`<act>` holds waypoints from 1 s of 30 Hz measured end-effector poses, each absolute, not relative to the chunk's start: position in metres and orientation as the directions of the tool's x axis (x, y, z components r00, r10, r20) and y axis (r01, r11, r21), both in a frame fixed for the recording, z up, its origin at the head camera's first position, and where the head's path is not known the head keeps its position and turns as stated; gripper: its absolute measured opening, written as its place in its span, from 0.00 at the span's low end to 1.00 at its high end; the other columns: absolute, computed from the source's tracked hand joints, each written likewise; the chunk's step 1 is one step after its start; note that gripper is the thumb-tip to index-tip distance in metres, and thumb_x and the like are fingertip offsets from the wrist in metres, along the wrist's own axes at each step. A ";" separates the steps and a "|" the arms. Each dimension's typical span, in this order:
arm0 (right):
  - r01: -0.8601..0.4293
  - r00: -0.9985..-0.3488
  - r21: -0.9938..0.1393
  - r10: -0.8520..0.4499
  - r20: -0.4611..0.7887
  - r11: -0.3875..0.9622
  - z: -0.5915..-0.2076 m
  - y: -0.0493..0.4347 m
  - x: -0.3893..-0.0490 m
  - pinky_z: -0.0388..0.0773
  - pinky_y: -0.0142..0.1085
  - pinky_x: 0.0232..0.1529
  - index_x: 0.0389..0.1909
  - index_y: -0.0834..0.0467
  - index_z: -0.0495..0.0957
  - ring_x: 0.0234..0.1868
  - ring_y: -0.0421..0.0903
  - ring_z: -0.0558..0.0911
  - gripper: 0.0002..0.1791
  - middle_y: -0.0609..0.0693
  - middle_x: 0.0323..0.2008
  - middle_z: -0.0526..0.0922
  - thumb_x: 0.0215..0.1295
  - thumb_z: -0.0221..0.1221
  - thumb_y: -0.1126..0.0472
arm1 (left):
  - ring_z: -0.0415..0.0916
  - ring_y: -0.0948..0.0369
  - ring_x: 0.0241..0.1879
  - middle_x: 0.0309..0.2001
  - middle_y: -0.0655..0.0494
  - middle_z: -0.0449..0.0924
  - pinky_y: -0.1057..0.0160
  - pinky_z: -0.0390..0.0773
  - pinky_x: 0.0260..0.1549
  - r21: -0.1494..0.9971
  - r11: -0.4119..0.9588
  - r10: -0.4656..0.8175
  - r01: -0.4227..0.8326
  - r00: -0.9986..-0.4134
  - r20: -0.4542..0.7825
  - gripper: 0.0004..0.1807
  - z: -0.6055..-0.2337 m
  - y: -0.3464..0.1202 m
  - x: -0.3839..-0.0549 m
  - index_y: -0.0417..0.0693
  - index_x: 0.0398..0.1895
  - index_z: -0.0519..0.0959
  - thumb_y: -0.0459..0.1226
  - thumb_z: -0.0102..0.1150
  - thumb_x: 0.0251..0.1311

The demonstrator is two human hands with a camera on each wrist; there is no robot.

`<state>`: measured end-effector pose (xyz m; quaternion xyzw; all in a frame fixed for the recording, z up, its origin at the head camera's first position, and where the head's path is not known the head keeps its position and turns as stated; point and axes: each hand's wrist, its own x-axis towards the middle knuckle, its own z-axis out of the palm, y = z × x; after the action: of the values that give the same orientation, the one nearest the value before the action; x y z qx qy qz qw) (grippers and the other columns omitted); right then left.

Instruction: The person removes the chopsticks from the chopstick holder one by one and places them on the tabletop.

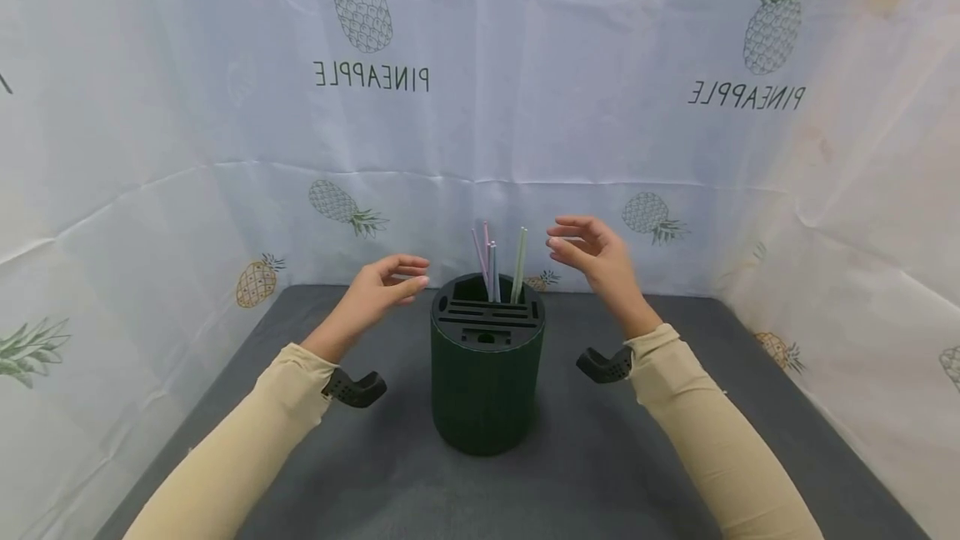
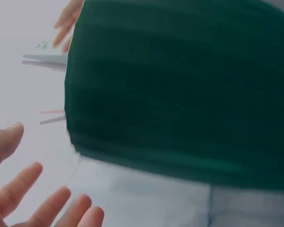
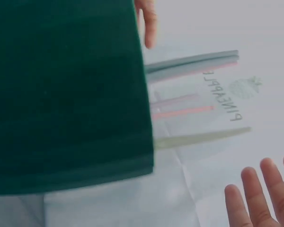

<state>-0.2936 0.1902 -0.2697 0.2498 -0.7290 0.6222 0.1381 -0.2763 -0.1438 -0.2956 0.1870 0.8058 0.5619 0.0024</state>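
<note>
A dark green round holder (image 1: 486,398) with a black slotted top (image 1: 489,313) stands upright on the table. Several thin sticks, pink (image 1: 480,251), blue-grey (image 1: 493,272) and pale green (image 1: 519,265), rise from its rear compartment; their lower ends are hidden. Just left of the holder's rim, apart from it, my left hand (image 1: 381,288) hovers with fingers loosely bent and nothing in it. My right hand (image 1: 597,263) is raised to the right of the sticks, likewise holding nothing. Both wrist views show spread fingers beside the green wall (image 2: 180,94), not touching it.
The dark grey table (image 1: 480,498) carries the holder near its middle. White cloth (image 1: 562,132) printed with pineapples hangs behind and along both sides. A black wrist device (image 1: 356,388) juts inward from the left sleeve, and a similar device (image 1: 603,365) from the right.
</note>
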 end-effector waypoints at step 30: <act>-0.364 -0.906 -0.927 -0.266 0.329 0.094 -0.285 0.164 -0.316 0.81 0.41 0.53 0.52 0.62 0.73 0.46 0.40 0.83 0.19 0.50 0.45 0.77 0.62 0.65 0.63 | 0.67 0.48 0.64 0.65 0.43 0.66 0.47 0.63 0.68 0.995 0.091 0.352 0.044 -0.936 0.010 0.26 -0.314 -0.123 -0.280 0.41 0.64 0.71 0.37 0.62 0.63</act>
<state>-0.3158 0.1637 -0.2847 0.2132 -0.7385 0.6385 0.0382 -0.2804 -0.1230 -0.3145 0.1360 0.7294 0.6602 0.1165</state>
